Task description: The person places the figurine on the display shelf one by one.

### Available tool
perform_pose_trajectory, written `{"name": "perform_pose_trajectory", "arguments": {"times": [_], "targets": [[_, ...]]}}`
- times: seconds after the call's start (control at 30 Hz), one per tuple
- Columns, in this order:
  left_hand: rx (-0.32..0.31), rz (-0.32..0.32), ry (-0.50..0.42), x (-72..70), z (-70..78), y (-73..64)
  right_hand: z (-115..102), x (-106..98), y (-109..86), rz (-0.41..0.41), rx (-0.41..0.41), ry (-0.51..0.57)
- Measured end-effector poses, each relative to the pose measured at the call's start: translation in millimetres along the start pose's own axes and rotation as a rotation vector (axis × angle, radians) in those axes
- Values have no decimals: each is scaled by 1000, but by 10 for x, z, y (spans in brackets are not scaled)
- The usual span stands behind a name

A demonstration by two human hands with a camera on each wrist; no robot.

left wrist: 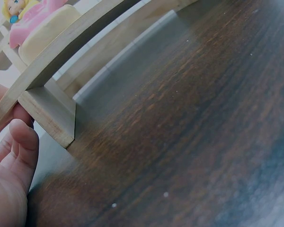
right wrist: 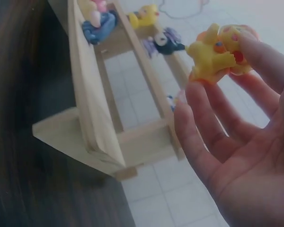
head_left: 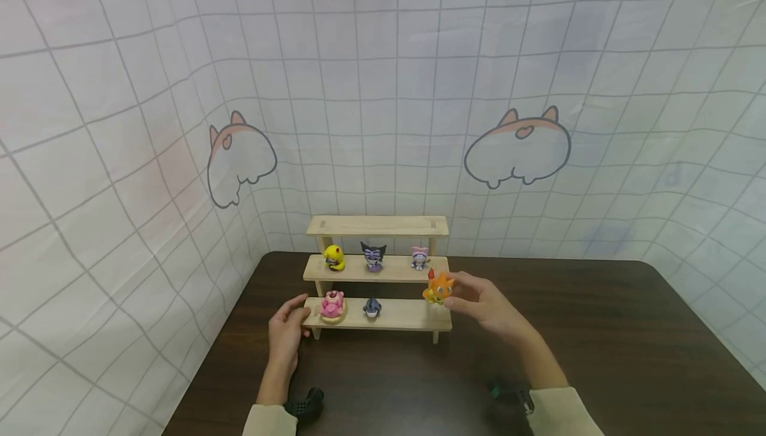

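Note:
A light wooden three-step display stand (head_left: 401,320) stands on the dark table. At the left end of its lowest shelf, my left hand (head_left: 286,331) grips the board, with fingers on both sides of the edge in the left wrist view. My right hand (head_left: 493,306) pinches an orange and yellow figurine (head_left: 439,288) between thumb and fingers, over the lowest shelf's right end. In the right wrist view, the figurine's yellow underside (right wrist: 210,59) faces the camera. On that shelf sit a pink figurine (head_left: 332,306) on a round cream base and a small dark blue figurine (head_left: 372,308).
The middle shelf carries a yellow figurine (head_left: 334,258), a black and purple figurine (head_left: 374,257) and a pink and lilac figurine (head_left: 419,258). Behind the dark brown table (head_left: 598,329) hangs a white grid-patterned cloth (head_left: 395,123).

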State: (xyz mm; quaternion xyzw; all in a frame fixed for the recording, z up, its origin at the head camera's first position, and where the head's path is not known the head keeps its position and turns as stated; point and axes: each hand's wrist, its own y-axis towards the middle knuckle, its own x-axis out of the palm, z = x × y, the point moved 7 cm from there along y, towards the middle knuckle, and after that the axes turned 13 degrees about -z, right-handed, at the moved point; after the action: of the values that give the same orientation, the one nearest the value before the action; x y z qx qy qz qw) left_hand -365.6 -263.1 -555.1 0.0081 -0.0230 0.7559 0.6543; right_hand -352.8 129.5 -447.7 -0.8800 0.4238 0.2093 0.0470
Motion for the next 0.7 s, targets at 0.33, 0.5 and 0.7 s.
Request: {"name": "perform_pose_trajectory", "arguments": {"times": [0.33,0.5,0.7], "targets": [[2,4,-1,-3,-5,8,180,231,133,-92,54,-18],[3,-1,1,-2,-4,0,307,311,187,-102,61,-30],[-1,-6,2,4,1,-6,374,349,221,-62,52,-35]]}}
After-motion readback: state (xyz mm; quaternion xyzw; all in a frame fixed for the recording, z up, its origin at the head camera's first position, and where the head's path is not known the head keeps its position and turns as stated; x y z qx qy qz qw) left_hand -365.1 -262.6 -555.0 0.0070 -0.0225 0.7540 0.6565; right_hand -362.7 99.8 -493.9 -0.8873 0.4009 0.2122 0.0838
